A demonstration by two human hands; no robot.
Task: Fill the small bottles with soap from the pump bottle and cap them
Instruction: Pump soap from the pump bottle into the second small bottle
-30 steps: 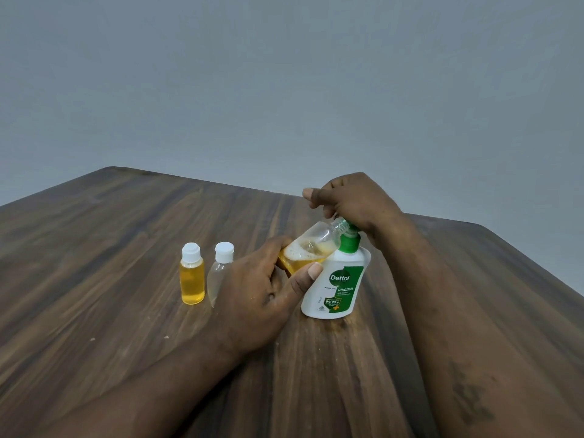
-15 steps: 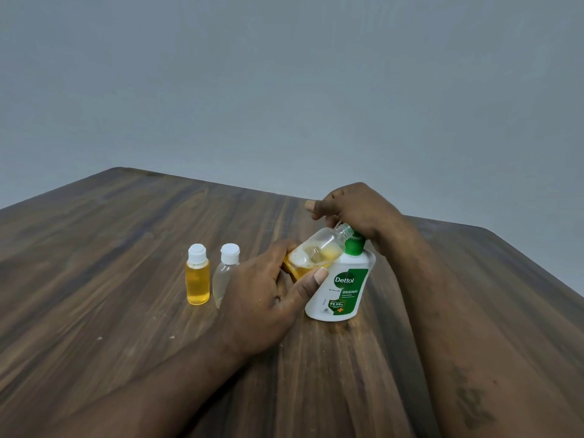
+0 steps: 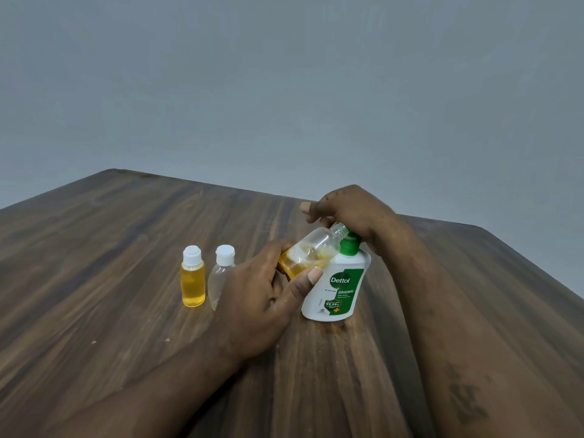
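1. My left hand [image 3: 262,289] grips the open small bottle [image 3: 313,248]. The fingers are curled round its base and the thumb is pressed along its lower side, thumbnail facing up.
2. The left forearm comes in from the lower left, low over the table [image 3: 126,232], with the wrist roughly straight.
3. The open small bottle is tilted, neck up and to the right, its uncapped mouth right against the green collar of the pump bottle [image 3: 338,289]. There is amber soap with foam in its lower half.
4. My right hand [image 3: 350,210] sits on top of the pump bottle, knuckles up and fingers bent down over the pump head. One fingertip pokes out to the left. The head itself is hidden under the hand.
5. The right forearm runs in from the lower right, with the wrist bent down onto the pump.
6. The pump bottle stands upright on the table, white with a green label, touching the open small bottle.
7. There is an amber smear [image 3: 339,327] on the wood at the pump bottle's near base.
8. Left of the pump bottle, beyond my left hand, is a capped clear bottle [image 3: 221,273], upright and partly hidden by the hand.
9. Further left, just beside that one, is a capped full bottle [image 3: 192,279] of amber soap, also upright.
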